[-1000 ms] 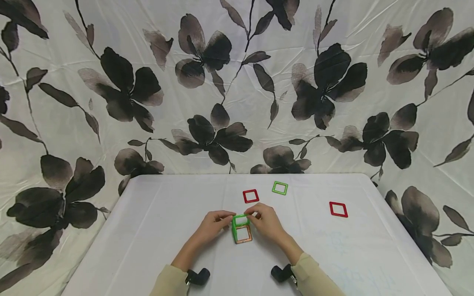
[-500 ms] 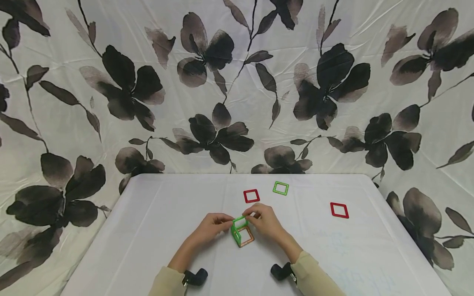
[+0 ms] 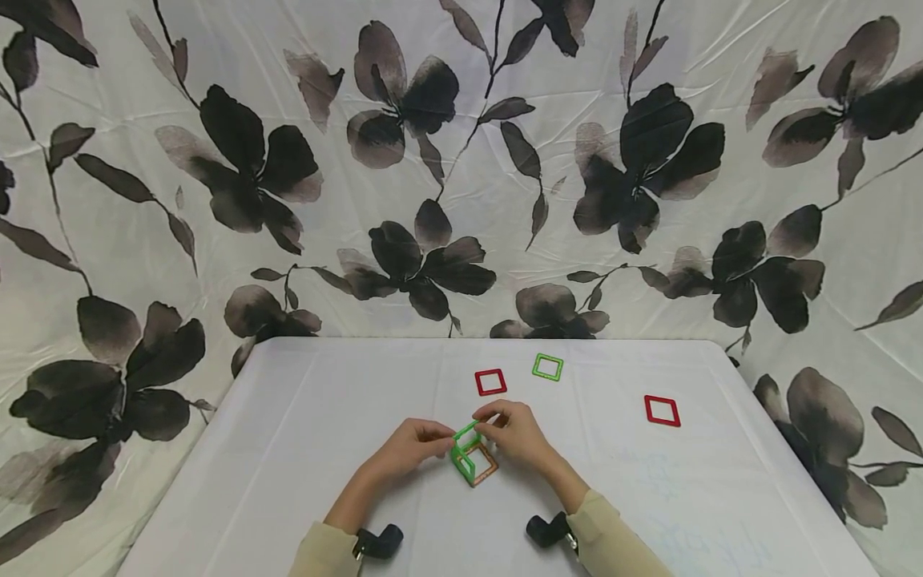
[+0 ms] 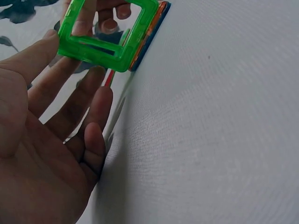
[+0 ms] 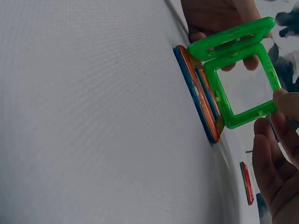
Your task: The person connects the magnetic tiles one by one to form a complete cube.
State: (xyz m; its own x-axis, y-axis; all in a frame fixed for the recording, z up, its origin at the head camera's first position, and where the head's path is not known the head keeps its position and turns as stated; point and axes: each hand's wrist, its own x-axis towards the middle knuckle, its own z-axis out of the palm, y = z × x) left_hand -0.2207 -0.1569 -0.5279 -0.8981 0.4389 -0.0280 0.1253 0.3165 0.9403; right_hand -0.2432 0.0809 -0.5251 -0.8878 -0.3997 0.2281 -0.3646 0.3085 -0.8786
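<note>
A frame-shaped square magnetic tile in orange lies low over the table, with a blue layer under it. Two green magnetic tiles stand on neighbouring edges of it and meet at a corner. My left hand pinches the structure at its left back corner; in the left wrist view the thumb lies at the edge of the near green tile, with fingers behind. With thumb and fingers my right hand pinches the upper corner of the back green tile. The other green tile is seen almost edge-on in the right wrist view.
Beyond the hands lie a red tile and a green tile, both flat on the white table. Another red tile is farther right. A floral cloth hangs behind the table's far edge.
The tile structure has turned counterclockwise, its front edge swinging to the right. Both hands stay on it and have shifted slightly. The loose tiles lie as before.
</note>
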